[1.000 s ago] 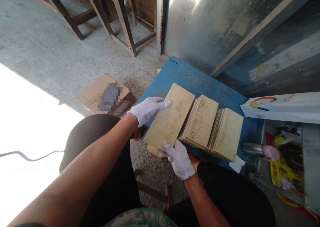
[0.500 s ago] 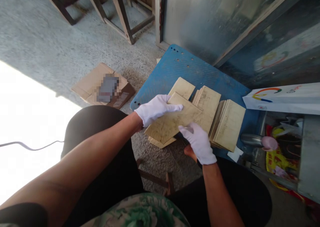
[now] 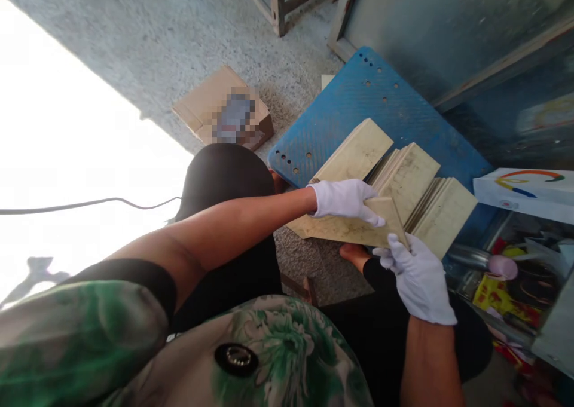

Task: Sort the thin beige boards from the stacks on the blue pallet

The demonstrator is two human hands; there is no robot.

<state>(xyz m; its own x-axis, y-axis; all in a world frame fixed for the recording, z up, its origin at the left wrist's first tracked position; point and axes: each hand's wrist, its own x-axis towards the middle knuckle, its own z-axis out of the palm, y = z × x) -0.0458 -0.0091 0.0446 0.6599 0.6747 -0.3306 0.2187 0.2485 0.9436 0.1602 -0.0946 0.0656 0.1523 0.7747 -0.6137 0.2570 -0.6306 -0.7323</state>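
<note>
Nearest the camera, a green-patterned shirt and dark trousers fill the lower frame, with both bare forearms reaching forward into white gloves. The right hand is half curled, its fingertips pinched up onto the lower edge of a thin board near its right-hand corner; the thumb is hidden. The left hand is closed over the board's upper edge, fingers laid almost flat across the face and pointing towards the right hand. The thin board is thus held between the two hands, clear of the knees and tilted, just in front of the piles. Judgement: it looks like a thin, stiff, light panel with a dull, dusty face. Gloved fingers may slide on the flat, and the corners and edges look like the parts most open to chipping. The surer hold is on two opposite edges with the thumbs behind, not on a single corner. Directly beyond the hands, three fanned stacks of boards lean side by side on a blue perforated panel. To the right of the right hand lie a white carton with a coloured emblem and, below it, a metal cylinder among mixed clutter too jumbled to identify. Well to the left of the left hand, a cardboard box sits on the concrete floor, and a cable crosses a glare-washed patch. Farthest off, a wooden frame stands on the floor.
</note>
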